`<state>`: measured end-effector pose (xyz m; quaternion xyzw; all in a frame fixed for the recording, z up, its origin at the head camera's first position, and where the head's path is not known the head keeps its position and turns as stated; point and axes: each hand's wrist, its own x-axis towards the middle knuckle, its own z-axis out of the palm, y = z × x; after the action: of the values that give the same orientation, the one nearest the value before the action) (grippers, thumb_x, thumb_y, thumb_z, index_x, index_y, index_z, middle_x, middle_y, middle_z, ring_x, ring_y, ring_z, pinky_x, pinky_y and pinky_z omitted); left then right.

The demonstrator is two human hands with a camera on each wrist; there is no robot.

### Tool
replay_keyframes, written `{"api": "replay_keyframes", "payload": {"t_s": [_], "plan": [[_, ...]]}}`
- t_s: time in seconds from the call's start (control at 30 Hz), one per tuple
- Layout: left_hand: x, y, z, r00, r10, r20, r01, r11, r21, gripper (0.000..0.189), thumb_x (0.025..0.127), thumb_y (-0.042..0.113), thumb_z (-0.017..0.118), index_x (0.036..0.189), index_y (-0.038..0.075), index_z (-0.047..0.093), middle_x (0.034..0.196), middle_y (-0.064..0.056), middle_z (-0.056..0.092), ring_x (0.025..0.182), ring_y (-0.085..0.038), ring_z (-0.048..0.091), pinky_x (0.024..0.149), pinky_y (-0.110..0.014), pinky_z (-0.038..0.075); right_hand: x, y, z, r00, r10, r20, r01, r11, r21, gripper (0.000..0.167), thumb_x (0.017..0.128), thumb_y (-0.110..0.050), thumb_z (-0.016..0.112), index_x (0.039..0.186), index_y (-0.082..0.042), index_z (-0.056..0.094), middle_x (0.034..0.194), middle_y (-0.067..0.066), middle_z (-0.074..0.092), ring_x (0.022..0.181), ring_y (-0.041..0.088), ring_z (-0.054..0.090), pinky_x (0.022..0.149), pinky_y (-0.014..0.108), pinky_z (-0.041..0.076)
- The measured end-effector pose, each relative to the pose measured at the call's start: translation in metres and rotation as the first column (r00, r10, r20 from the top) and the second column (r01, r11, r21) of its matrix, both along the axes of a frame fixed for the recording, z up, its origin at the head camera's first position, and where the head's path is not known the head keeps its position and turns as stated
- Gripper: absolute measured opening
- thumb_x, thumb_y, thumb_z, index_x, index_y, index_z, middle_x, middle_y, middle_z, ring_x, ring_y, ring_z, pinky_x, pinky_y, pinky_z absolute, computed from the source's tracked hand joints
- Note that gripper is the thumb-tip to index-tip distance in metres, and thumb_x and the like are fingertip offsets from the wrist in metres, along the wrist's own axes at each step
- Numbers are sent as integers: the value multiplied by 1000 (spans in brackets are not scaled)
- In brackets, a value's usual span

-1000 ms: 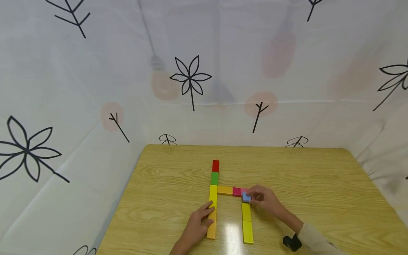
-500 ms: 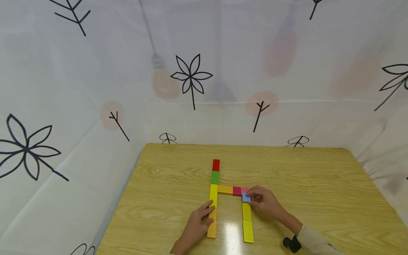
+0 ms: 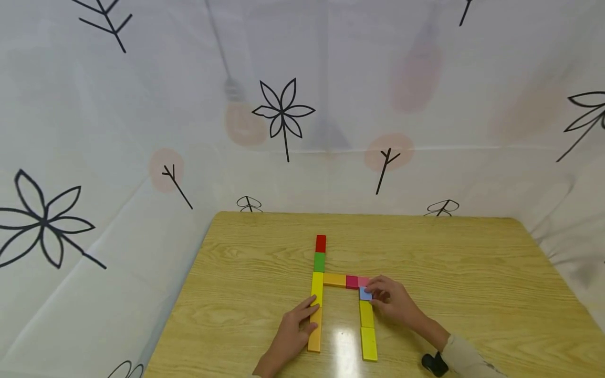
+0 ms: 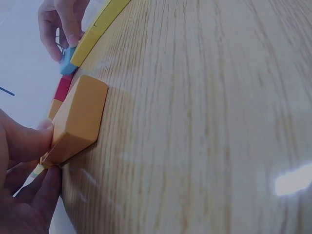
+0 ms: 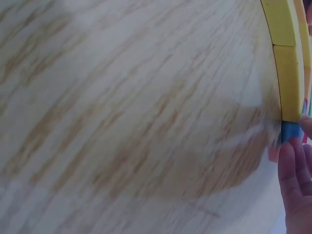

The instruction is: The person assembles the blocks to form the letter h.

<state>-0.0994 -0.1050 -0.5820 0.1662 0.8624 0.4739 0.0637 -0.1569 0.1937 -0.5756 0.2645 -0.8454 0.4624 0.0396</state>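
Observation:
Coloured wooden blocks form an outline on the table. My left hand [image 3: 290, 333] holds the long orange block [image 3: 314, 336] at the bottom of the left column, its thumb and fingers at the sides in the left wrist view. One fingertip reaches the yellow block [image 3: 316, 286] above. My right hand [image 3: 397, 302] pinches a small blue block [image 3: 365, 294] between thumb and fingers. This block sits between the pink block [image 3: 363, 282] and the upper yellow block [image 3: 366, 314] of the right column. In the right wrist view, fingertips partly cover the blue block [image 5: 291, 130].
A green block [image 3: 319, 262] and a red block [image 3: 321, 243] top the left column. Another orange block [image 3: 334, 280] and a crimson block [image 3: 352, 282] bridge the columns. A second yellow block [image 3: 369, 344] ends the right column. A black object [image 3: 435, 363] shows by my right sleeve.
The blue block has come down slightly and now lies flush between the pink and yellow blocks, still pinched by my right hand. My left hand stays in place.

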Motion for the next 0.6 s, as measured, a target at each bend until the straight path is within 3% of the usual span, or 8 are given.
{"api": "replay_keyframes", "payload": {"t_s": [0.17,0.33,0.6], "plan": [[0,0,1,1000,1,-4,-1,1000,-3,41,90,8,63,131,7,57,145,-1,41,132,-25,39,103,-41,37,2,2,-3,999,12,-31,-13,1000,-14,23,74,4,77,93,-6,70,104,9,61,73,14,56,60,25,52],[0,0,2,1000,-1,-8,1,1000,-9,41,90,8,63,131,6,57,145,-1,42,131,-25,40,103,-41,37,8,1,-6,995,79,-64,-81,996,-34,30,72,-13,83,98,-6,69,104,10,60,76,16,55,61,25,49],[1,0,4,1000,-4,-15,4,1000,-12,42,90,9,63,131,6,57,145,-3,42,131,-25,40,103,-40,38,24,1,-5,994,93,-56,-83,985,151,66,65,-44,84,120,-13,65,128,4,51,109,18,52,87,36,48]]}}
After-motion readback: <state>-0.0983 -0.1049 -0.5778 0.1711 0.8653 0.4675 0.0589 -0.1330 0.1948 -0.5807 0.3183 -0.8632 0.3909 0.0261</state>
